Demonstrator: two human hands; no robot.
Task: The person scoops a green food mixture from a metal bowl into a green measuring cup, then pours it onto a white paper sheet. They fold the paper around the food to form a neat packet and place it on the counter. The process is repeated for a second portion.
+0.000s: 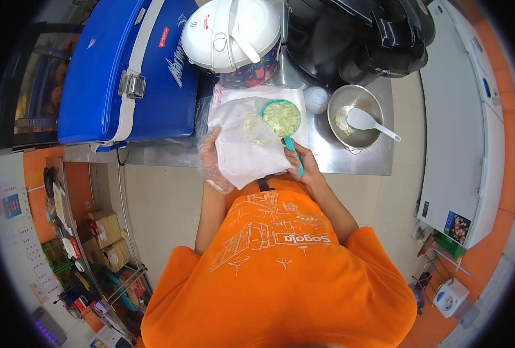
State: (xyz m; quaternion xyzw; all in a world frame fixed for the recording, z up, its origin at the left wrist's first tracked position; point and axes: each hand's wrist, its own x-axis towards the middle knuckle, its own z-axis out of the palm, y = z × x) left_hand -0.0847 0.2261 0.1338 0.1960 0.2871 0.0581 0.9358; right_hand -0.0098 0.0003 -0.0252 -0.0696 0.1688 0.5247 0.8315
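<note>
My left hand (211,158), in a clear plastic glove, holds a sheet of white paper (251,161) with pale green crumbs of food on it. In my right hand (303,161), which looks bare, is the handle of a teal scoop (293,154). Its round bowl is full of a chopped, pale green food (282,117) and lies over the right part of the paper. More white paper (301,102) lies underneath on the steel table. To the right stands a metal bowl (335,93) with a white plastic rice paddle (364,120) and a little green food in it.
A blue cool box (161,100) stands at the left, a white-lidded rice container (231,35) with a floral body behind the paper. A black appliance (327,39) fills the back right, near a small whitish round container (316,100). The steel table's front edge (353,170) runs before me; a chest freezer (457,117) stands farther right.
</note>
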